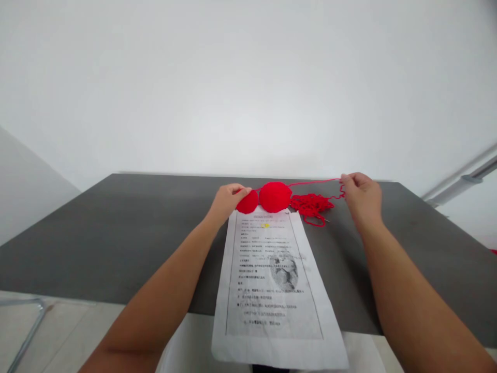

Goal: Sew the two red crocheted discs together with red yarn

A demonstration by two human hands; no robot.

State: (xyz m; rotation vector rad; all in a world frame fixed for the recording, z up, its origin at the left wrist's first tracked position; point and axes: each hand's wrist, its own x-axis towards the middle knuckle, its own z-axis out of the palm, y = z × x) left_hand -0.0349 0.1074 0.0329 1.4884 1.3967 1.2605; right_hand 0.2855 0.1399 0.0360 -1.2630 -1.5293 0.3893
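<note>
Between thumb and fingers, my left hand (pixel 230 201) pinches the edge of a small rounded red crocheted piece (pixel 247 202). A larger rounded red crocheted piece (pixel 275 197) sits just to its right, at the top of a printed paper sheet (pixel 272 311). From there a strand of red yarn (pixel 315 182) runs fairly straight to my right hand (pixel 362 196), whose closed fingertips grip it. A loose tangle of red yarn (pixel 310 204) lies between the larger piece and my right hand. Some slack yarn hangs by the right fingers.
A tiny yellow item (pixel 266 225) rests on the sheet's upper part. By the tangle a small thin pale tip (pixel 326 221) shows; its kind is unclear. The dark grey table (pixel 116 233) meets a white wall (pixel 248 93). A metal pole (pixel 462 181) stands at right.
</note>
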